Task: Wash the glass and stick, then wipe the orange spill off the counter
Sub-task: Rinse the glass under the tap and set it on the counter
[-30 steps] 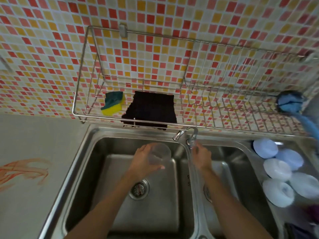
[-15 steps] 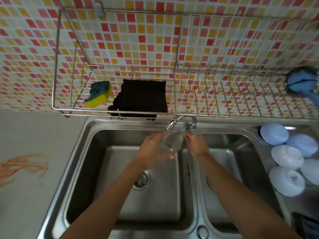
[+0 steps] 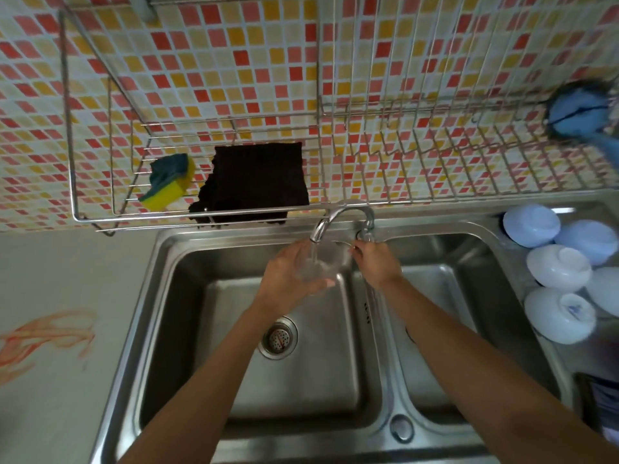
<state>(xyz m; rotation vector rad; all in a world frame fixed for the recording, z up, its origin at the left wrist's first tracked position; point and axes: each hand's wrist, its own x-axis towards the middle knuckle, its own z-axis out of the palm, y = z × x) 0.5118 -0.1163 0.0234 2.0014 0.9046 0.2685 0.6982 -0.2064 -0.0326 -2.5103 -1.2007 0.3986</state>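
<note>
Task is early: you're on the first step, rinsing.

- table [image 3: 67,380]: one, left of the sink; orange spill [image 3: 43,339] sits near its left edge, not wiped yet, so the wipe is all left to do.
- sink [image 3: 160,296]: one double unit, two basins. Your work is over the back edge of the left basin.
- wire rack [image 3: 385,202]: one, on the tiled wall above the sink's back edge.
- dark cloth [image 3: 258,179]: one, on the rack; likely your wipe tool later, untouched.
- bowls [image 3: 559,267]: five white or pale blue ones I can count, upside down by the sink's right edge.
- sponge [image 3: 169,184]: one, yellow and green, left of the cloth.
- tap [image 3: 341,217]: one, water running from the spout.
- glass [image 3: 321,262]: one, clear, under the stream, in your left hand [image 3: 291,276], grip curled round its side.
- right hand [image 3: 376,262]: grip at the tap's base beside the glass; fingers look curled on the handle, but blur leaves me unsure.
- stick: none visible; can't tell where it is, washing it is still left.
</note>
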